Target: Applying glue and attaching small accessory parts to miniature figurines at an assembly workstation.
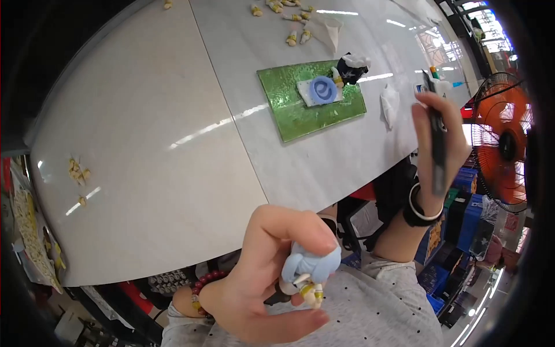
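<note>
My left hand (260, 277) is curled round a small figurine (312, 263) with pale blue hair and a white and gold body, held above my lap in front of the table edge. Thumb and forefinger grip it, and part of its body is hidden. At the right, raised over the table's edge, my right hand (448, 127) is closed on a slim black utility knife (438, 147), blurred by motion, its greyish end pointing down toward my wrist.
A green board (286, 118) carries a blue round mould (322, 90) and a black-and-white figure part (351, 68). Small gold-and-white parts (292, 37) lie at the back, more (78, 172) at left. A crumpled tissue (390, 106) lies near the right edge. An orange fan (503, 139) stands beyond.
</note>
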Demonstrator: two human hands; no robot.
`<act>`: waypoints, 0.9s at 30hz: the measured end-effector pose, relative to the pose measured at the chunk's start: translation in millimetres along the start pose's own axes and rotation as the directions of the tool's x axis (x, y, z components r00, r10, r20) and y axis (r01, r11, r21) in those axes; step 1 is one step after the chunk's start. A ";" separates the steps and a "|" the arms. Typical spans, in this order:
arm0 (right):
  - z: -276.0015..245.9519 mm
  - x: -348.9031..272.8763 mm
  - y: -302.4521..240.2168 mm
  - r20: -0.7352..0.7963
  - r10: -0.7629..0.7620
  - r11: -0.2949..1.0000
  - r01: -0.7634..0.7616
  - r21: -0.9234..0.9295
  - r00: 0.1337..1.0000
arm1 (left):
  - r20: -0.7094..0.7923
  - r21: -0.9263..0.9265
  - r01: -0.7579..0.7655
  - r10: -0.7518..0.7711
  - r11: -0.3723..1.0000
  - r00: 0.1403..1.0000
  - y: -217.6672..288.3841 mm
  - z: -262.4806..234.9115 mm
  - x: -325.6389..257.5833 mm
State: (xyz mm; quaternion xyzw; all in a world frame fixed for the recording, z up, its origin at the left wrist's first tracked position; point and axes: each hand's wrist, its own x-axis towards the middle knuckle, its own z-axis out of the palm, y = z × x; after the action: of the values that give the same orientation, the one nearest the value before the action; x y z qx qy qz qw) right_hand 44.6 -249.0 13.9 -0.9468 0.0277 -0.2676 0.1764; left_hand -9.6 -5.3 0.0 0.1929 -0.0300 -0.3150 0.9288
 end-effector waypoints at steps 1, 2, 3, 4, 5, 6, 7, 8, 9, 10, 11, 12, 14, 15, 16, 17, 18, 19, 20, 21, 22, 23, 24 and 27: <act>9.4 3.6 4.9 0.029 0.020 1.000 -0.020 0.001 0.999 | -0.232 -0.310 -0.058 -0.017 0.949 0.973 -6.0 1.5 -2.6; 9.5 7.2 3.3 0.105 0.084 0.996 -0.087 0.025 0.991 | -0.227 -0.305 -0.057 -0.014 0.951 0.974 -7.8 5.1 -2.4; 10.2 10.1 9.4 0.152 0.022 1.000 -0.021 -0.007 0.988 | -0.234 -0.340 -0.094 0.012 0.936 0.972 -8.6 8.2 -2.1; 13.0 12.1 17.1 0.199 -0.038 0.998 0.045 -0.034 0.979 | -0.243 -0.373 -0.130 0.039 0.919 0.969 -7.9 10.2 -1.5; 15.5 12.0 20.5 0.172 -0.082 0.994 0.094 -0.058 0.982 | -0.234 -0.369 -0.121 0.034 0.922 0.972 0.9 6.7 3.8; 16.7 12.3 20.9 0.165 -0.082 0.994 0.092 -0.054 0.983 | 0.031 -0.162 -0.027 0.032 0.986 0.999 14.9 -2.2 12.7; 17.7 12.5 21.0 0.147 -0.115 0.989 0.127 -0.074 0.982 | 0.285 0.071 0.013 -0.033 0.997 0.958 23.4 -6.8 17.7; 19.5 12.7 20.0 0.131 -0.148 0.983 0.160 -0.092 0.980 | 0.285 0.080 0.012 -0.035 0.997 0.958 25.6 -7.0 17.5; 18.1 11.5 15.8 0.124 -0.146 0.984 0.157 -0.087 0.982 | 0.250 0.050 0.059 -0.070 0.997 0.966 27.2 -6.8 16.8; 13.3 7.6 8.1 0.007 -0.073 0.997 0.073 0.014 0.997 | 0.215 0.019 0.105 -0.107 0.994 0.971 28.5 -6.5 16.2; 9.8 1.8 1.9 -0.102 0.010 0.992 0.003 0.124 0.995 | 0.216 0.028 0.105 -0.109 0.994 0.970 29.2 -7.0 16.5; 5.7 -7.0 -4.6 -0.203 0.015 0.958 0.044 0.283 0.979 | 0.207 0.023 0.119 -0.121 0.993 0.971 28.8 -6.1 17.1; -3.2 -28.2 -30.4 -0.169 0.054 0.760 0.070 0.646 0.984 | 0.197 0.033 0.134 -0.138 0.990 0.971 28.1 -0.5 16.7; -5.7 -30.2 -36.7 -0.027 -0.136 0.657 0.110 0.746 0.990 | 0.042 0.094 0.073 -0.077 0.993 0.996 25.5 8.1 18.2; -7.7 -30.5 -46.5 0.162 -0.271 0.572 0.024 0.820 0.949 | -0.108 0.164 0.019 -0.001 0.986 0.994 21.6 15.1 19.6; -8.4 -27.0 -59.6 0.339 -0.336 0.539 -0.116 0.834 0.878 | -0.105 0.219 -0.059 0.083 0.974 0.991 15.2 14.9 20.8; -7.8 -29.4 -69.3 0.408 -0.351 0.510 -0.193 0.838 0.843 | -0.093 0.226 -0.048 0.071 0.973 0.993 13.0 11.6 22.6; -2.2 -37.5 -75.5 0.437 -0.313 0.431 -0.284 0.857 0.843 | 0.073 0.306 -0.146 0.129 0.941 0.989 10.5 6.2 24.4; 2.8 -42.3 -80.8 0.435 -0.286 0.350 -0.329 0.877 0.854 | 0.241 0.366 -0.256 0.174 0.895 0.955 8.7 0.3 25.1; 8.0 -45.9 -82.3 0.426 -0.291 0.298 -0.342 0.891 0.856 | 0.332 0.395 -0.290 0.159 0.872 0.930 11.2 -4.6 26.0; 11.2 -48.7 -82.6 0.416 -0.298 0.244 -0.353 0.903 0.859 | 0.343 0.404 -0.289 0.149 0.868 0.927 16.3 -2.2 20.2; 13.2 -49.9 -83.3 0.404 -0.296 0.240 -0.343 0.908 0.865 | 0.225 0.505 -0.115 -0.002 0.855 0.974 27.6 10.2 17.5; 12.8 -53.1 -80.0 0.436 -0.287 0.140 -0.413 0.900 0.853 | 0.098 0.574 0.077 -0.161 0.815 0.982 36.2 17.5 18.0; 3.4 -55.6 -64.5 0.509 -0.263 -0.165 -0.558 0.813 0.820 | -0.065 0.964 0.080 -0.066 0.255 0.996 69.6 69.8 5.5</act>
State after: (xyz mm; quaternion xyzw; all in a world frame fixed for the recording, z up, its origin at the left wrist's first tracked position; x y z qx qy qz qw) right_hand -3.9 -179.3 6.1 -0.4915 -0.1144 0.1027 0.8572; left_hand 22.3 18.4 90.4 0.7210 -0.2013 -0.2729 0.6042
